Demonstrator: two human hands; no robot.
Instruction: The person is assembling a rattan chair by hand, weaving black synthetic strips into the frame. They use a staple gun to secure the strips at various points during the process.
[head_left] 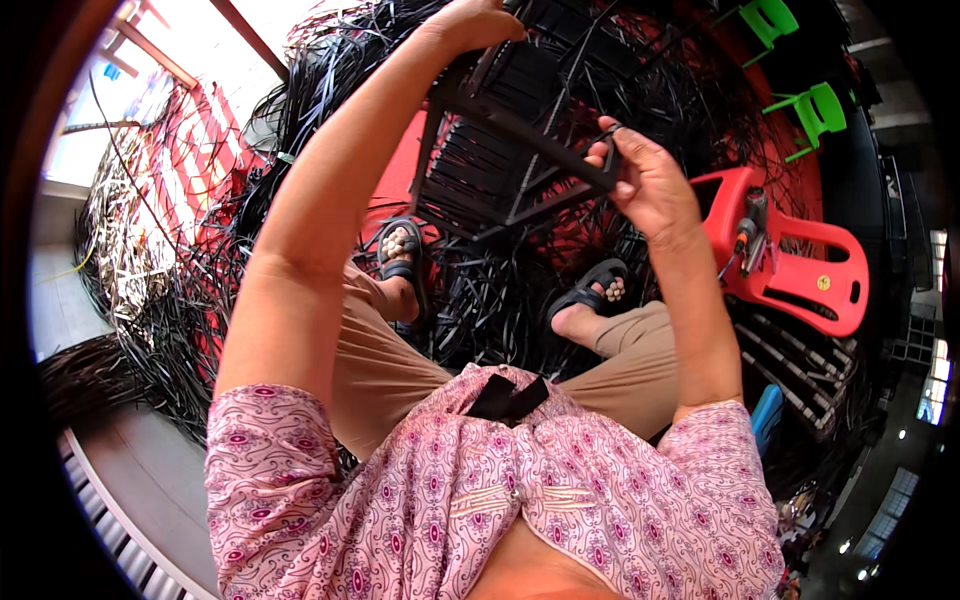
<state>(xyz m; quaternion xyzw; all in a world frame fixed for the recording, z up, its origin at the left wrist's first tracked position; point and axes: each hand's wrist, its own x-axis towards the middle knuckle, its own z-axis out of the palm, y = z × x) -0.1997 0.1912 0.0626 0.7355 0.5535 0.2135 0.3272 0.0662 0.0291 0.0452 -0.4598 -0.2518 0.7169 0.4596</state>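
Observation:
A black frame (540, 143), partly woven with black strips (465, 165), stands tilted between my feet, its near corner toward me. My right hand (648, 180) is at the frame's right corner, its fingers and thumb closed on a thin black strip beside the bar. My left arm reaches across to the far side of the frame. My left hand (478, 24) is there at the upper edge of the picture, and its fingertips are mostly hidden.
Loose black strips (480, 310) cover much of the red floor around my sandalled feet. At my right a red plastic chair (815, 265) holds a tool (748, 228). Two green chairs (815, 112) stand farther off. Pale strips (135, 240) lie at the left.

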